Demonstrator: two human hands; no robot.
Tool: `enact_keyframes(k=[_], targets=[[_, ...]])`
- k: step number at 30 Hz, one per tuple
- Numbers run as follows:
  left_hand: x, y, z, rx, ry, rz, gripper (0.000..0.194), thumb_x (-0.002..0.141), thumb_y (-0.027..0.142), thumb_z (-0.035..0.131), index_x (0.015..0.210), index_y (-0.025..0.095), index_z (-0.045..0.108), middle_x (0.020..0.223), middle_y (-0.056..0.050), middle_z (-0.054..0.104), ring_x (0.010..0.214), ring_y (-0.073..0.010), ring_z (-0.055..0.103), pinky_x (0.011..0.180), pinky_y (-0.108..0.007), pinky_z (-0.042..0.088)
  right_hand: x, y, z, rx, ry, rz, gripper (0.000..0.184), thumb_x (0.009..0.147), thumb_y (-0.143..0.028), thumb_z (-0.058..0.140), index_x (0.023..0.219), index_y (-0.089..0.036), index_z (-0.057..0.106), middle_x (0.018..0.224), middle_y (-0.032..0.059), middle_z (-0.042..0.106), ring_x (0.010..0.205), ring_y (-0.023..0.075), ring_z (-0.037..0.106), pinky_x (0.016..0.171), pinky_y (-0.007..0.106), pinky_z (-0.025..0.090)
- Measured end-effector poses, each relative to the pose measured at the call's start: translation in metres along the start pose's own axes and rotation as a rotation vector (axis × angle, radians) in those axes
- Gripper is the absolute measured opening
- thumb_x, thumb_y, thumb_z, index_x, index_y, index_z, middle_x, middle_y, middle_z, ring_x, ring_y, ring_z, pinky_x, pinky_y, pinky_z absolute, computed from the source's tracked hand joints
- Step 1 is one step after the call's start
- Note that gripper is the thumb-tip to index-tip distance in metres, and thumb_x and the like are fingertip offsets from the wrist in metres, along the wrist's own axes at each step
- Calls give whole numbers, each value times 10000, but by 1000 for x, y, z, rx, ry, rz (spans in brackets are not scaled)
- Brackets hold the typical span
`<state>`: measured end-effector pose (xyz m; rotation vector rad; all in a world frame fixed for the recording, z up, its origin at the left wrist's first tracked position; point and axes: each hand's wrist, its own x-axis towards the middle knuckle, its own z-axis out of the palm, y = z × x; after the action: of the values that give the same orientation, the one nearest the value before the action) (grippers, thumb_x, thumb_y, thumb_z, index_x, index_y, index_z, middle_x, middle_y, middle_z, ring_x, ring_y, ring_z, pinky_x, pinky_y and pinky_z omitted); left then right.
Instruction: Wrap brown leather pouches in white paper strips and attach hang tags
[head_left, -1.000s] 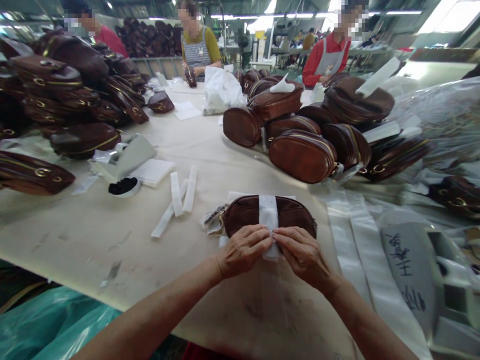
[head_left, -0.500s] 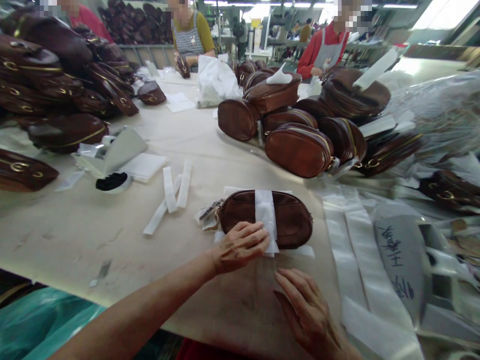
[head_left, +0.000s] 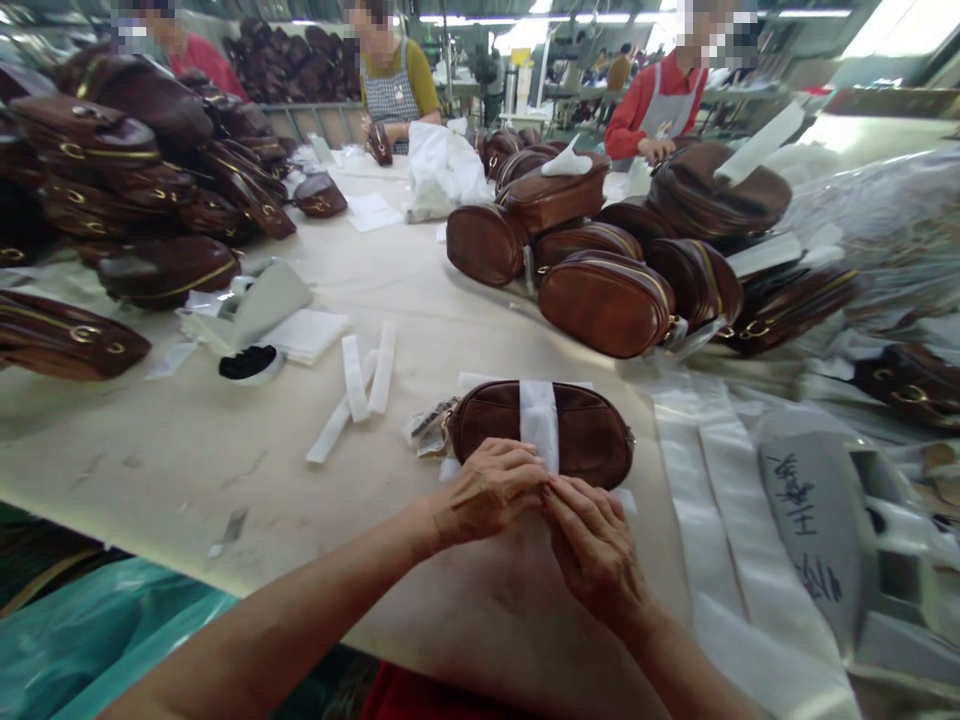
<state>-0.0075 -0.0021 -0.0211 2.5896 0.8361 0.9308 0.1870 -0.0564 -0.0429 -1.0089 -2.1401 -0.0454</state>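
Observation:
A dark brown oval leather bag [head_left: 596,440] lies flat on the table in front of me, with a white paper strip [head_left: 538,410] across its middle. At the strip's near end, my left hand [head_left: 491,490] presses with its fingers together, over the bag's front edge. Fingertips of my right hand [head_left: 596,540] meet it there from the right, closed on the same end; the exact grip is hidden behind the fingers. A plastic-wrapped piece [head_left: 431,428] hangs at the bag's left end. Edges of white paper [head_left: 480,380] show beneath the bag.
Loose white strips [head_left: 356,378] lie left of the bag, beside a tape dispenser [head_left: 251,325]. Brown bags are heaped at left [head_left: 142,160] and back right [head_left: 607,300]. Long white strips [head_left: 682,480] and a grey marked dispenser [head_left: 802,510] stand right. Co-workers [head_left: 397,85] work across the table.
My right hand has moved up and left from the table to join my left hand at the strip's near end. The view has shifted slightly; the bag stays in place.

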Motion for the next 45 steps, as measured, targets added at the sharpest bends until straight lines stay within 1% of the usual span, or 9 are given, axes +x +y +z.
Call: enact_keyframes(k=[5, 12, 18, 22, 25, 28, 32, 39, 45], targets=[[1, 0, 9, 87, 25, 11, 185, 852, 236, 591, 1028, 181, 604, 972, -36, 673, 1050, -186, 561, 903, -319, 402, -23, 1, -21, 143, -87, 29, 482, 816, -32, 429, 1266, -173, 522, 1143, 115, 639, 1143, 224, 547, 898, 390, 486], [0, 1, 14, 178, 111, 95, 146, 881, 205, 526, 993, 165, 612, 946, -45, 672, 1023, -186, 566, 871, -317, 402, -56, -17, -38, 127, -371, 189, 514, 704, -95, 475, 1197, -203, 571, 1181, 105, 604, 1105, 258, 551, 865, 421, 487], [-2, 0, 13, 165, 82, 61, 157, 892, 241, 531, 1007, 178, 617, 970, -37, 676, 1034, -184, 572, 885, -317, 406, -49, -14, -18, 175, -280, 439, 518, 670, -79, 425, 1113, -258, 626, 1077, 55, 643, 1001, 221, 600, 801, 365, 498], [-1, 1, 13, 173, 86, 69, 159, 897, 249, 526, 1003, 173, 617, 962, -41, 677, 1032, -186, 576, 876, -319, 406, -46, -14, -8, 111, -247, 493, 491, 656, -80, 426, 1049, -263, 656, 999, 45, 646, 916, 214, 613, 743, 359, 491], [-2, 0, 15, 191, 95, 77, 169, 909, 258, 505, 1005, 174, 615, 961, -45, 677, 1034, -184, 574, 875, -319, 402, -43, -18, -6, 31, -163, 402, 403, 673, -106, 474, 987, -254, 679, 970, 61, 625, 876, 218, 607, 700, 352, 496], [-5, -1, 19, 225, 106, 105, 175, 907, 232, 497, 1028, 167, 605, 980, -54, 670, 1049, -188, 562, 880, -324, 393, -38, -23, -11, 54, -48, 195, 304, 786, -77, 455, 931, -211, 687, 927, 73, 621, 861, 184, 601, 697, 297, 513], [-8, -1, 23, 286, 65, 122, 193, 901, 191, 486, 1057, 160, 595, 1019, -68, 660, 1093, -191, 536, 904, -342, 370, -25, -29, -21, 105, -38, -60, 317, 870, -42, 395, 1033, -150, 646, 844, 74, 660, 853, 174, 602, 766, 275, 521], [-4, 3, 21, 320, 148, 179, 193, 929, 142, 420, 1024, 123, 587, 1026, -72, 672, 1067, -195, 551, 896, -367, 354, 5, -37, -41, 134, -146, -202, 325, 861, -7, 344, 972, -124, 626, 751, 81, 667, 744, 178, 616, 715, 286, 519], [-9, -2, 23, 357, 75, 186, 199, 926, 157, 438, 1067, 137, 577, 1068, -79, 659, 1130, -201, 524, 925, -368, 339, 42, -11, -56, 148, -158, -246, 300, 841, -17, 390, 989, -167, 604, 763, 67, 661, 727, 175, 607, 710, 299, 516]])
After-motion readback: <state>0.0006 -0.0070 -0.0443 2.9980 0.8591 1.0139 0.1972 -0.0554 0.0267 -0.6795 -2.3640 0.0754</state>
